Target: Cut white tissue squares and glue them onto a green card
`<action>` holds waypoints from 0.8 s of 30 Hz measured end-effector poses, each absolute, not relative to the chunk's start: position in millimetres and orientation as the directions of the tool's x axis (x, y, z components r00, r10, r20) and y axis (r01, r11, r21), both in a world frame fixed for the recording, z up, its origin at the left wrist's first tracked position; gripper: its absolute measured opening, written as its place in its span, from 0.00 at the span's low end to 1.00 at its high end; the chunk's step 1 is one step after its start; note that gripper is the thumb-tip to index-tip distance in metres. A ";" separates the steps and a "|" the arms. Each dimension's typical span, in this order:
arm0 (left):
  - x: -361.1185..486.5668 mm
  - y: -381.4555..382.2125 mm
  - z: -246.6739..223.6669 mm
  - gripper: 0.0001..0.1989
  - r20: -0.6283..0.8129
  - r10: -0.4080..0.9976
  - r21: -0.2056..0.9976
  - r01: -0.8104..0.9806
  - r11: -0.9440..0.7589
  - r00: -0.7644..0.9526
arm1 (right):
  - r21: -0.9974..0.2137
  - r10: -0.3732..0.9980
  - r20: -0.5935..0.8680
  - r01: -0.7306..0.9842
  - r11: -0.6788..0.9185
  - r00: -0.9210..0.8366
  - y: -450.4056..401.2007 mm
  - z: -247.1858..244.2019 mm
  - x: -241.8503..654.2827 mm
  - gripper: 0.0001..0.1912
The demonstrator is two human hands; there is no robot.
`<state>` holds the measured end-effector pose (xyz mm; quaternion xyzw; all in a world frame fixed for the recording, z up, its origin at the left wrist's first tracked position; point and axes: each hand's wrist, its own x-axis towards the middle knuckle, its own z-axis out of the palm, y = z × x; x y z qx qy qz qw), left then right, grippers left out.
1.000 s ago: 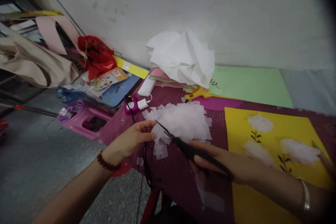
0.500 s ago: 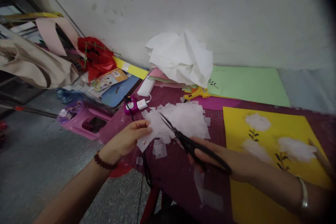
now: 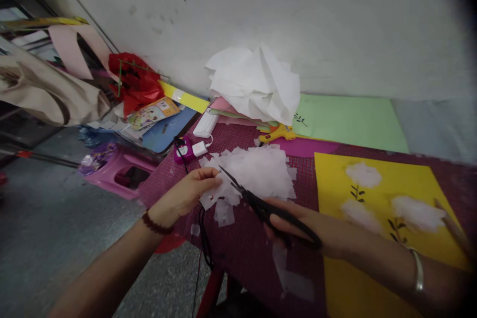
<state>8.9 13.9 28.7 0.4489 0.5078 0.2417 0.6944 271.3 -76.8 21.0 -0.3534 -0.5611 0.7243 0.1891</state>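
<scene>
Between thumb and fingers, my left hand (image 3: 190, 191) pinches a small piece of thin white paper (image 3: 209, 199). My right hand (image 3: 294, 223) grips black-handled scissors (image 3: 257, 203), their slightly parted blades pointing up and left at that piece, close to my left fingertips. Below and behind the blades lies a pile of small white paper pieces (image 3: 261, 171) on the dark red woven table cover (image 3: 238, 253). To the right, a yellow sheet (image 3: 357, 278) carries white paper flowers (image 3: 363, 175) with dark leaves, partly behind my right forearm.
Crumpled white paper (image 3: 257, 79) stands against the wall beside a green sheet (image 3: 354, 119). A yellow glue gun (image 3: 278, 134), purple plug adapter (image 3: 183, 150) and white power strip (image 3: 206, 123) lie behind the pile. A pink stool (image 3: 112, 169) is at left; a black cable (image 3: 204, 238) hangs over the edge.
My left hand has moved slightly right with the paper piece, and the scissors have shifted a little left and down. The blade tips are now nearer my left fingers.
</scene>
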 end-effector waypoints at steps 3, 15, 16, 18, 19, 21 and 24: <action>9.8 14.8 28.3 0.14 -0.487 0.789 0.869 0.118 0.480 0.375 | -0.934 0.694 -0.314 0.081 -0.347 -0.648 -76.4 19.4 267.6 0.31; 11.2 17.8 33.8 0.14 -0.468 0.788 0.881 0.143 0.451 0.401 | -0.943 0.763 -0.295 0.043 -0.331 -0.575 -74.1 12.1 265.0 0.29; 9.8 17.0 33.7 0.14 -0.463 0.791 0.884 0.146 0.443 0.400 | -0.951 0.752 -0.280 0.063 -0.304 -0.597 -74.3 12.7 266.4 0.30; 7.7 16.0 34.6 0.14 -0.444 0.811 0.895 0.138 0.425 0.381 | -0.962 0.728 -0.257 0.098 -0.253 -0.636 -75.5 13.8 269.7 0.31; 7.2 16.0 35.7 0.14 -0.430 0.825 0.901 0.123 0.415 0.367 | -0.965 0.723 -0.249 0.106 -0.239 -0.645 -76.3 14.3 271.4 0.32; 7.5 17.1 38.5 0.13 -0.402 0.850 0.913 0.083 0.399 0.340 | -0.965 0.722 -0.256 0.128 -0.229 -0.643 -78.1 16.1 274.7 0.33; 9.8 19.7 41.7 0.13 -0.384 0.868 0.920 0.043 0.391 0.315 | -0.960 0.716 -0.282 0.191 -0.207 -0.638 -80.5 21.3 279.2 0.32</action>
